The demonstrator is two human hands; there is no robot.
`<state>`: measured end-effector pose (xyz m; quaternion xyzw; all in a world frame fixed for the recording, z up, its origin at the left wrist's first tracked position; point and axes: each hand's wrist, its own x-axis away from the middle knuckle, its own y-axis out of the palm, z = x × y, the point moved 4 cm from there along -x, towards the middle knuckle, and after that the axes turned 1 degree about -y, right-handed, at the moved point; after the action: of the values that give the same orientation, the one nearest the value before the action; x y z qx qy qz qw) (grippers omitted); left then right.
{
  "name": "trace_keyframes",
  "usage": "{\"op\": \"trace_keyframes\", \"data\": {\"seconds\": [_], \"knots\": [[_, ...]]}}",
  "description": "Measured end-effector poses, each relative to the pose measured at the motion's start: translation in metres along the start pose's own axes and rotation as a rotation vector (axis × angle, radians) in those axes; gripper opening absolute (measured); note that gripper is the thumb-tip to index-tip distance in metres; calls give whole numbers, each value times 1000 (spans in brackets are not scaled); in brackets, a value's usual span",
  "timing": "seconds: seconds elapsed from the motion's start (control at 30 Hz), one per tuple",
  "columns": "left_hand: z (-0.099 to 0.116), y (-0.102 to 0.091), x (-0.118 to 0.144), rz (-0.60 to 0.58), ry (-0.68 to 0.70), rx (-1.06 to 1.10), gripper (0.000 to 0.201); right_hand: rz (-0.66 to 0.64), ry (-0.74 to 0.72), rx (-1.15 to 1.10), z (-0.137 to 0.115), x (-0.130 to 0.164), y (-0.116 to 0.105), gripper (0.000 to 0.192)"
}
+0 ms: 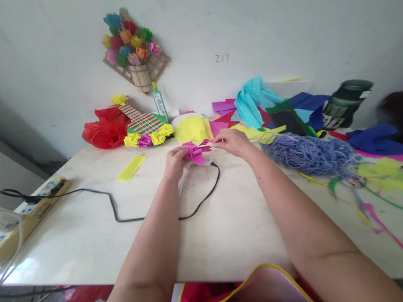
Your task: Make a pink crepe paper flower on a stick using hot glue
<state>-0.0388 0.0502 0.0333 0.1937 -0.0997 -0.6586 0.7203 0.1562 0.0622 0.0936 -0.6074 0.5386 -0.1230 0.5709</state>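
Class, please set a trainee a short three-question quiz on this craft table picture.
1. True or false: both hands touch the pink paper flower.
2. What lies right of the right hand: A red bag, B blue yarn pile, C power strip?
3. Fill in: the black cable runs left to the ____.

Key: 1 true. 2 B. 3 power strip; the left hand is beside the flower.

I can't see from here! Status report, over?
Both hands, left and right, pinch the pink paper flower. Black cable loops beneath. Blue yarn pile lies right.
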Motion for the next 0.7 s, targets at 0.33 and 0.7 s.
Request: {"op": "trace_keyframes", "data": {"seconds": [0.33,0.7], "knots": [[-2,3,2,-67,-27,4,14,-17,-5,-12,2,0,0,13],[-4,3,2,-111,-49,-23,14,-78,-43,32,1,0,-3,13]]}}
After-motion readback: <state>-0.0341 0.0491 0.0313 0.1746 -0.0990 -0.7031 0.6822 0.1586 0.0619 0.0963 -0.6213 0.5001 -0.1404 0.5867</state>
